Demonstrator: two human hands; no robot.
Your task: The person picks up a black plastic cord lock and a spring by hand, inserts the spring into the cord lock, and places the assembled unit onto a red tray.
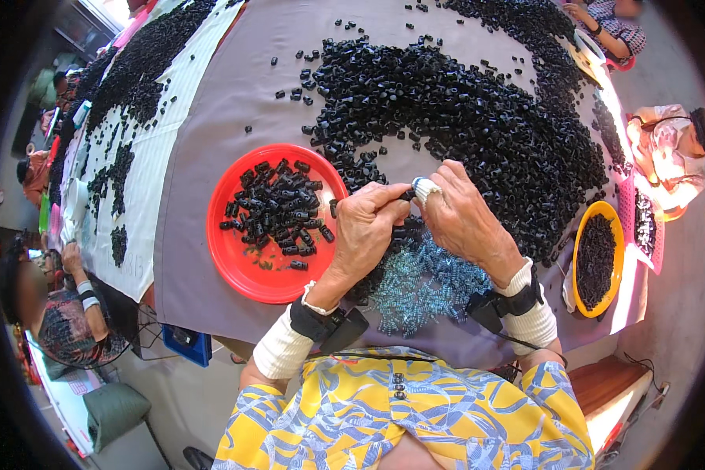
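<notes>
My left hand (366, 225) pinches a small black plastic piece (406, 194) between thumb and fingers. Meeting it from the other side is my right hand (464, 218), its fingers closed at the same piece; a white wrap with a blue stripe (425, 188) covers one fingertip. Below the hands lies a heap of small bluish coiled springs (427, 286). Left of my left hand, a red round tray (231, 262) holds many black cylindrical pieces (274, 207). Past my hands spreads a large pile of loose black plastic pieces (478, 117).
A yellow bowl (618, 251) with thin black parts stands at the right, near a pink basket (656, 227). Grey cloth (204, 117) covers the table. Another table with black pieces (145, 63) is at left, where a person's hand (72, 257) rests. Other people sit at far right.
</notes>
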